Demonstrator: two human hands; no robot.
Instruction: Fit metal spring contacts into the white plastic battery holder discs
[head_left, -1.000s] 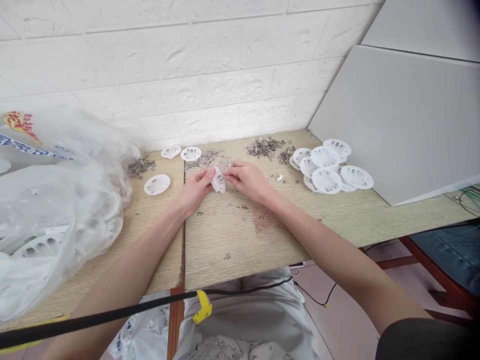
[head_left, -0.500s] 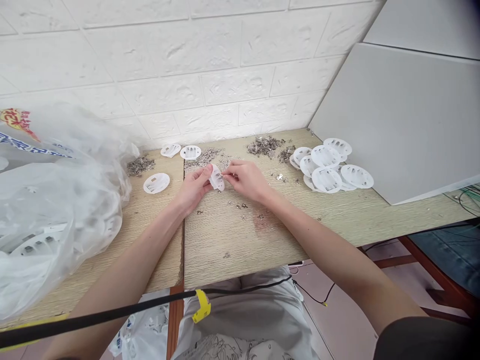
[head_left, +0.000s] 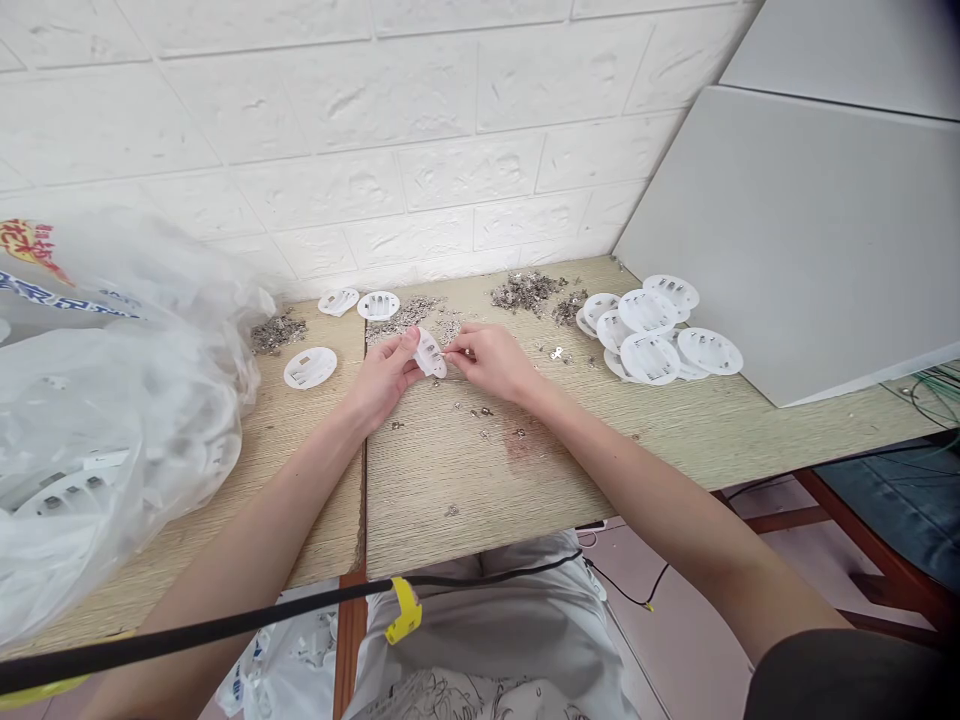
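My left hand (head_left: 386,380) is closed on the edge of a round white plastic battery cover (head_left: 429,354), holding it tilted above the table with the thumb on its face. Small metal contacts show in slots on the cover. My right hand (head_left: 493,360) pinches at the cover's right side, its fingertips pressed together. Whatever is between those fingers is too small to make out. Below the hands, a few loose metal contacts (head_left: 486,411) are scattered on the wood. Just behind the hands lies a pile of small metal pieces (head_left: 409,315).
Stacked white covers (head_left: 651,357) stand at the right by a grey panel (head_left: 810,230). One more cover (head_left: 310,368) lies to the left. A dark metal heap (head_left: 525,291) sits near the wall. A plastic bag (head_left: 127,420) full of covers fills the left; a black cable (head_left: 225,620) crosses in front.
Both hands keep their grip on and beside the cover, with barely any movement. The whole view has shifted very slightly.
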